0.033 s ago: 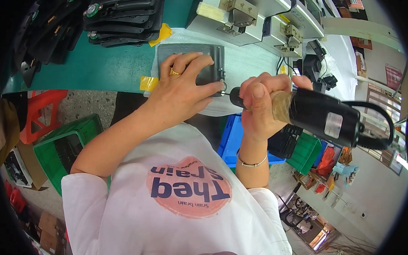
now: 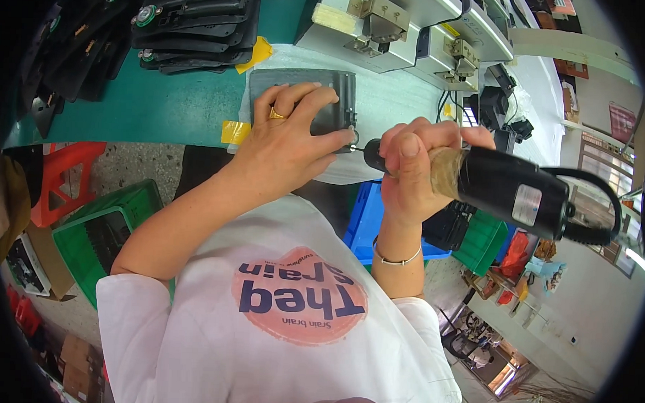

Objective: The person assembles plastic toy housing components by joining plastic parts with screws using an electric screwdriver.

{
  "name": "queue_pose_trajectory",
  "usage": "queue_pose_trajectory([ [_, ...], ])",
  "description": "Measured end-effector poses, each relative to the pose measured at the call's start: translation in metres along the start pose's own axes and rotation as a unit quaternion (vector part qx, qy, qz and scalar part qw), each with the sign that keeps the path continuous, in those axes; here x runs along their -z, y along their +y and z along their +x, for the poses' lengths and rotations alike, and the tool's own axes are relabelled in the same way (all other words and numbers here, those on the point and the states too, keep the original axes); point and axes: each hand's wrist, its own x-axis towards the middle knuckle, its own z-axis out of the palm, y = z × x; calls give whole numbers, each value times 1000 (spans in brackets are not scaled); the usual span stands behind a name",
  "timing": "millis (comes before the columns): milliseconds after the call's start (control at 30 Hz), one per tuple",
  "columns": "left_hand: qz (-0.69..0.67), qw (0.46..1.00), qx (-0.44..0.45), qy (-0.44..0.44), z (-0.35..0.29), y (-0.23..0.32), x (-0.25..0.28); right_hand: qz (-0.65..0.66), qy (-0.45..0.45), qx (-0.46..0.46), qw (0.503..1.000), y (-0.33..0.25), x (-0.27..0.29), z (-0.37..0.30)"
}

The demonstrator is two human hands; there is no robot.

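Note:
A dark plastic panel [image 2: 339, 85] lies on a pale foam sheet [image 2: 383, 97] at the table's front edge. Bent fingers of my left hand [image 2: 286, 133] press it from above. My left thumb reaches its right edge, by the small ring-like part there. Wrapped in my right hand [image 2: 416, 162] is a black corded electric screwdriver [image 2: 511, 187] with tan tape around its grip, held nearly level. Its thin bit points left and meets the panel's near right corner beside my left thumb. Whether a screw sits under the bit is too small to tell.
Stacked black plastic panels [image 2: 193, 26] occupy the green table [image 2: 169, 118] at the far left. White machines with metal fixtures [image 2: 382, 19] stand behind the foam sheet. Yellow tape [image 2: 235, 132] marks its left side. Below are a green crate [image 2: 108, 229] and a blue bin [image 2: 364, 217].
The rear end of the electric screwdriver has dipped slightly, its bit staying at the panel's corner. My left hand and the panel look unmoved.

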Motion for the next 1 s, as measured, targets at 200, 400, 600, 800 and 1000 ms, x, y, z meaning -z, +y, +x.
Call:
queue_pose_trajectory([
  [200,16,1000,-7,-4,2,2,2,-39,24,23,999,-2,-9,4],
  [400,28,999,-28,5,-1,0,-3,-49,45,0,998,-4,-8,4],
  [600,56,998,-20,13,-6,3,-6,-48,69,29,996,-5,-8,-8],
  [800,60,998,0,9,-2,3,-8,-87,45,79,992,3,-10,-6],
  [1000,48,999,-13,17,0,5,-2,-138,38,41,989,-3,-11,-2],
])
